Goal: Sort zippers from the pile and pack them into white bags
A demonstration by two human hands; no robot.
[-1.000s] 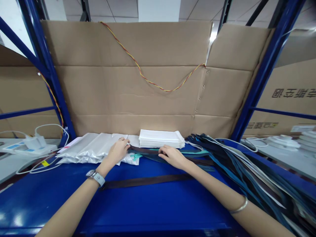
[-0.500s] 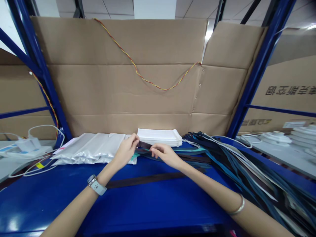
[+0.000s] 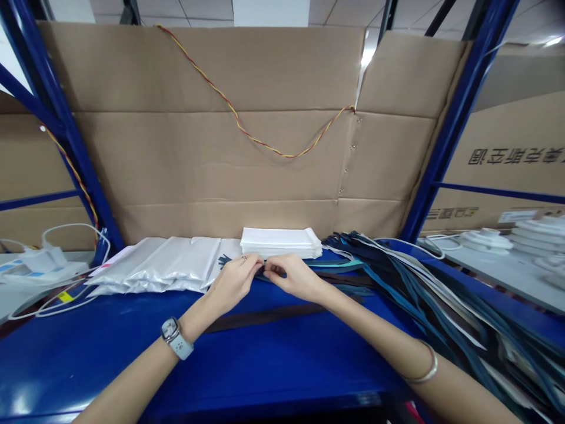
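Note:
My left hand and my right hand meet above the blue table, fingertips almost touching. Each is closed in a pinch, and a small dark piece of fabric strip shows between them; most of it is hidden by the fingers. Fringed dark-blue strip ends stick out behind my left hand. Beneath my wrists a long dark brown strip lies across the table. Teal and dark strips run rightward from behind my right hand into a large bundle of strips.
Silvery plastic-wrapped packs lie at the back left, beside a stack of white packets. A cardboard panel closes off the back between blue posts. White cables and a power strip sit at the left; white round parts stand at the right.
My left hand has moved right and turned, closing the gap to my right hand. The dark strip that was stretched between them is now mostly covered. The view has shifted slightly.

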